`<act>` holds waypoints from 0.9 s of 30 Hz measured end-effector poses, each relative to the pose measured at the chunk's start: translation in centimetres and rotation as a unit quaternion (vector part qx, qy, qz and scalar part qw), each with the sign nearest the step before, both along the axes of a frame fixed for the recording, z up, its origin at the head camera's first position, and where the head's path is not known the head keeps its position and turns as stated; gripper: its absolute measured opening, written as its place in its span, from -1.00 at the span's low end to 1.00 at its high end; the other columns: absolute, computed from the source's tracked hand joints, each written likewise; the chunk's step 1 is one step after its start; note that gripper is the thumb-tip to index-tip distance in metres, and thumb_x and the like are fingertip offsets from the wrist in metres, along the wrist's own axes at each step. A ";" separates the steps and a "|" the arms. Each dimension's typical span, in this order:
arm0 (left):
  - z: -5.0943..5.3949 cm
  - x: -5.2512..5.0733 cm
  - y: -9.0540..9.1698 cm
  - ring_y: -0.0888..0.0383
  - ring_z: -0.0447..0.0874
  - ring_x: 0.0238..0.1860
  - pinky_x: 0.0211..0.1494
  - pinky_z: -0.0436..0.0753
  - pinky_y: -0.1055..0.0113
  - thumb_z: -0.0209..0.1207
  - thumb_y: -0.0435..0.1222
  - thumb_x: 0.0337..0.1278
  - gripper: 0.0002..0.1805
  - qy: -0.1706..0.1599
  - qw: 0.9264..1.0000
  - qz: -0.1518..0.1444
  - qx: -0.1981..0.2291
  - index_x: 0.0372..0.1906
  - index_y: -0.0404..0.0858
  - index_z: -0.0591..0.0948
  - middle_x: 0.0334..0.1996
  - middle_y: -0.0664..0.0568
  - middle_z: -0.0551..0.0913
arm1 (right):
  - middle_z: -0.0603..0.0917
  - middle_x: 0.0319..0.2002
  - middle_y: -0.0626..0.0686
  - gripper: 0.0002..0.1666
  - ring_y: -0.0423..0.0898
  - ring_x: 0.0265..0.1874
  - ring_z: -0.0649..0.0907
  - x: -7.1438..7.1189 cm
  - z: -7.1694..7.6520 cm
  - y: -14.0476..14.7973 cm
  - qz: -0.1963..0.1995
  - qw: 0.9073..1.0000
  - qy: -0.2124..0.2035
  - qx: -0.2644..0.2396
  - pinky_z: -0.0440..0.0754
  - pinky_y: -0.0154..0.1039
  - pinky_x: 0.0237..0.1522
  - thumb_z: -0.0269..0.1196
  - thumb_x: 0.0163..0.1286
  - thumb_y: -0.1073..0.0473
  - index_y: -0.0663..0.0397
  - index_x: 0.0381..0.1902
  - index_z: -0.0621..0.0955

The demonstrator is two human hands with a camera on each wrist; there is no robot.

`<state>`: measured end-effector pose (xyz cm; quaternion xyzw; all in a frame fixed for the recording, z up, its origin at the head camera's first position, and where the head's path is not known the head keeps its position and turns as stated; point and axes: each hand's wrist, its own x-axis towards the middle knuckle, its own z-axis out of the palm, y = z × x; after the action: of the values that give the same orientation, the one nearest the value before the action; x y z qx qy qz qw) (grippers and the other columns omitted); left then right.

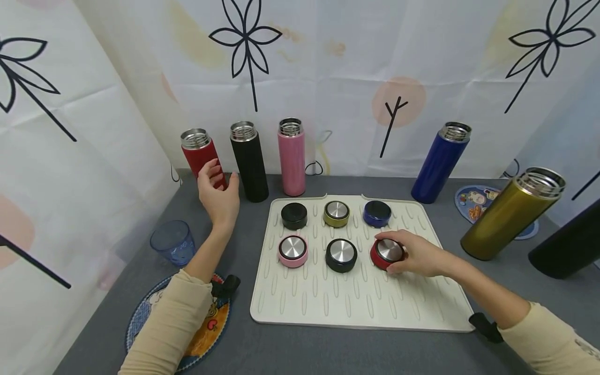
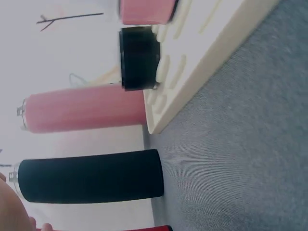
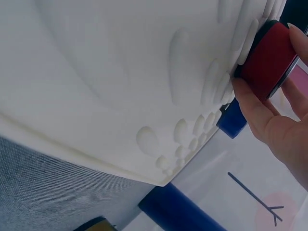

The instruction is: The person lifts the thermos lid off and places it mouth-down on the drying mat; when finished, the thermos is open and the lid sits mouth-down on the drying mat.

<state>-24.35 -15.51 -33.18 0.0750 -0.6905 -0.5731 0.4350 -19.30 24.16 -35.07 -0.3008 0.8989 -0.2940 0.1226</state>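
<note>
My left hand (image 1: 219, 195) is at the red bottle (image 1: 199, 153), its fingers loosely bent in front of the bottle and its thumb apart on the right side. Whether they touch is unclear. The bottle stands lidless on the table; in the left wrist view only a sliver shows at the bottom. On the cream ribbed mat, my right hand (image 1: 417, 253) pinches a red lid (image 1: 390, 251) with a silver top between thumb and fingers. Beside it sit a black lid (image 1: 341, 254) and a pink lid (image 1: 292, 250).
Behind those lie a black lid (image 1: 294, 215), olive lid (image 1: 336, 213) and blue lid (image 1: 377, 213). Around the mat (image 1: 300, 307) stand black (image 1: 250, 164), pink (image 1: 291, 159), blue (image 1: 440, 164) and olive bottles (image 1: 508, 219). A blue glass (image 1: 175, 245) and round placemat (image 1: 213, 338) are at left.
</note>
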 end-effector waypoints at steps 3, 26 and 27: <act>-0.4 0.0 0.3 -0.02 0.48 -0.02 0.05 0.48 0.05 0.24 -0.40 0.11 -0.55 -0.004 0.998 -0.008 -0.056 0.14 -0.31 0.49 -0.01 -0.12 0.51 | 0.47 0.05 0.29 -0.19 0.12 -0.05 0.48 -0.1 0.1 0.1 0.007 1.000 0.006 0.006 0.55 -0.05 -0.13 0.47 0.05 0.23 0.32 0.24 0.41; -1.9 -3.0 -0.4 -0.15 0.20 0.35 0.37 0.06 -0.16 0.23 -0.14 0.20 -0.38 -0.016 0.812 -0.106 -0.574 0.33 -0.25 0.40 0.29 -0.20 0.35 | 0.35 0.25 0.37 -0.36 0.38 0.25 0.28 -0.9 0.3 1.8 -0.015 0.966 0.193 0.171 0.19 0.33 0.19 0.13 0.40 -0.16 0.17 0.25 0.48; -1.8 -3.2 -0.3 -0.14 0.17 0.36 0.38 0.04 -0.14 0.21 -0.12 0.22 -0.38 -0.021 0.797 -0.107 -0.594 0.33 -0.25 0.39 0.30 -0.19 0.34 | 0.33 0.28 0.37 -0.35 0.38 0.27 0.25 -1.3 0.4 2.0 -0.016 0.957 0.218 0.193 0.15 0.32 0.21 0.12 0.40 -0.16 0.16 0.26 0.47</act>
<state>-27.58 -15.86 -34.97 -0.2603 -0.9081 -0.0921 0.3149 -20.58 26.20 -34.67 -0.3134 0.9483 -0.0441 -0.0254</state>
